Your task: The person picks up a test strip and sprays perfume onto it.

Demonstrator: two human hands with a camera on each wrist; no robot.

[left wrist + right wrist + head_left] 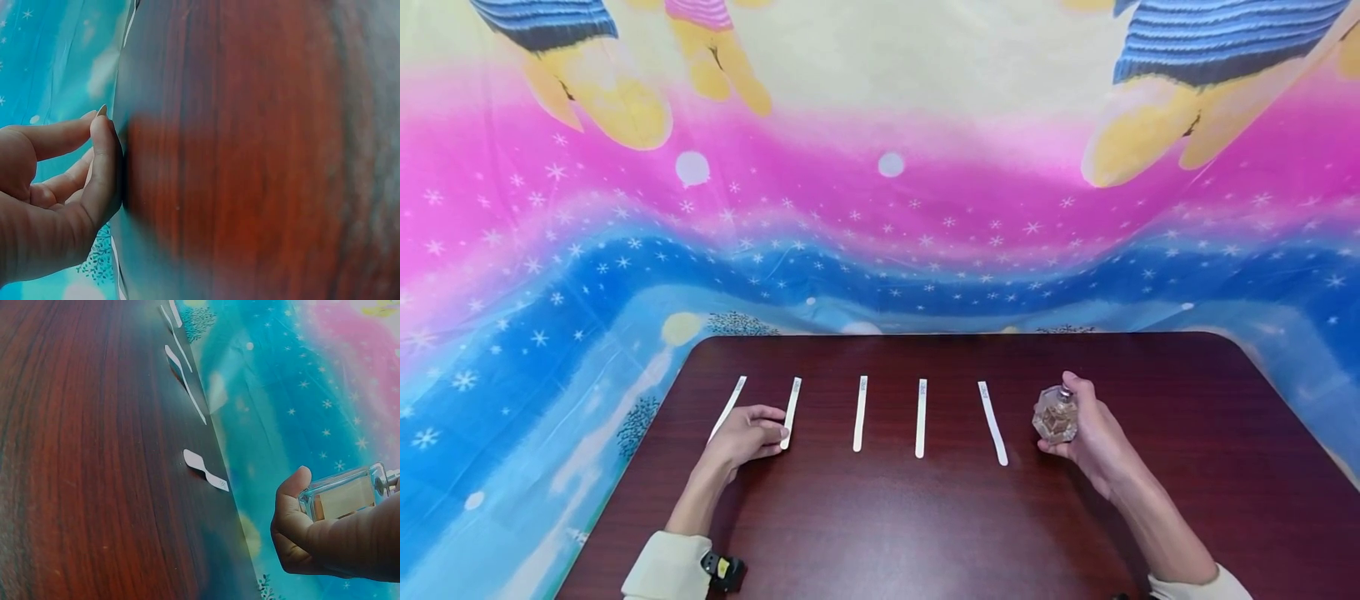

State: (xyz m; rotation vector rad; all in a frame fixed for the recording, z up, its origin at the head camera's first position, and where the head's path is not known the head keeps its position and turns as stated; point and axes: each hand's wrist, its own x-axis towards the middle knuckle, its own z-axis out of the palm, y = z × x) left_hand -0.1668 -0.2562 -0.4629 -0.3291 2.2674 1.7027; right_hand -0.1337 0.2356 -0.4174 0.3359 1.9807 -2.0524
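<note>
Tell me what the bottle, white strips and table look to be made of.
Bottle: probably clear, glossy glass; its sides are faceted and a brownish tint shows through.
White strips: likely matte paper or thin card; they look thin, and some curve in the right wrist view.
Table: wood or wood-look laminate, smooth and slightly glossy; grain shows and light reflects.

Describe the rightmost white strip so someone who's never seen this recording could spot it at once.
On the dark reddish-brown table in the head view, five slim white strips lie in a spaced row. Find the right hand holding a glass bottle; the rightmost strip is the first to its left. Unlike its neighbours, its near end slants out to the right.
</note>
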